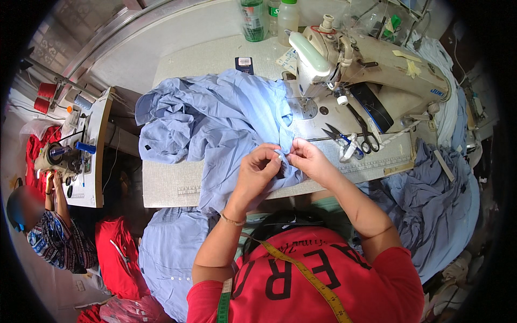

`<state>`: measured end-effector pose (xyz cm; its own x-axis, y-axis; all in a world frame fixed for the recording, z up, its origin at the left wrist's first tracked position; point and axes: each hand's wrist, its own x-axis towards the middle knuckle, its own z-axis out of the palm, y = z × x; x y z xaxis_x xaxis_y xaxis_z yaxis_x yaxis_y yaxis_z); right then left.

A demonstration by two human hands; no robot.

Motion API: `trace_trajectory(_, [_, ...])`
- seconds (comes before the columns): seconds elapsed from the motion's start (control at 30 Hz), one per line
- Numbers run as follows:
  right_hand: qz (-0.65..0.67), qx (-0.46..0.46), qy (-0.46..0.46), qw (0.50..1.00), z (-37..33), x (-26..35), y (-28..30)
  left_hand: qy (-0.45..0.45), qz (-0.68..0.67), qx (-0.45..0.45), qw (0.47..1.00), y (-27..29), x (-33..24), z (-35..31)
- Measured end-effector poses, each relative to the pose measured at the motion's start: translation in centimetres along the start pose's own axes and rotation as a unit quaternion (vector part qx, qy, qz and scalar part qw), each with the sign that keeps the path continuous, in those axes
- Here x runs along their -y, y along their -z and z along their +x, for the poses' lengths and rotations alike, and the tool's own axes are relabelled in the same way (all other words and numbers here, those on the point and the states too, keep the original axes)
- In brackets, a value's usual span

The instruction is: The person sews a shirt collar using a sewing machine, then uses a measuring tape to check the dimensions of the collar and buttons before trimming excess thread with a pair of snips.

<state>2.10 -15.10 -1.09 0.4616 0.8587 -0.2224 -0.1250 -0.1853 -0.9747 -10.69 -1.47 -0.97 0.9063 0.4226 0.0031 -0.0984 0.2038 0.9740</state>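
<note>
A light blue garment (226, 116) lies bunched across the sewing table, its right edge reaching the bed of the sewing machine (318, 70). Near the table's front edge, my left hand (259, 168) pinches a fold of this cloth between thumb and fingers. My right hand (308, 160) grips the same fold just beside it, fingertips close to the left ones. The small part between my fingertips is mostly hidden. To the right of my hands lie black-handled scissors (364, 132) and a small pair of thread snips (339, 135).
Plastic bottles (288, 21) stand at the back. A dark blue card (244, 65) lies behind the garment. Grey-blue cloth (420, 204) is heaped at the right, and another blue garment (173, 253) hangs below the table. At far left a person (59, 231) works at another machine.
</note>
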Motion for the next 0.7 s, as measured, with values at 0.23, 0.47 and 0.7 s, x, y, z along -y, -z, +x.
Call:
trace_trajectory(0.23, [-0.565, -0.214, 0.194, 0.773, -3.0, 3.5, 3.3, -0.031, 0.073, -0.016, 0.997, -0.5, 0.2, -0.2])
trace_trajectory(0.47, [-0.615, -0.207, 0.094, 0.755, -2.8, 2.5, 6.6, -0.099, 0.146, -0.044, 0.983, -1.8, 0.2, -0.1])
trace_trajectory(0.7, [-0.311, -0.115, 0.123, 0.935, -5.0, 5.2, 1.3, -0.143, 0.223, -0.075, 0.961, -2.2, 0.2, -0.3])
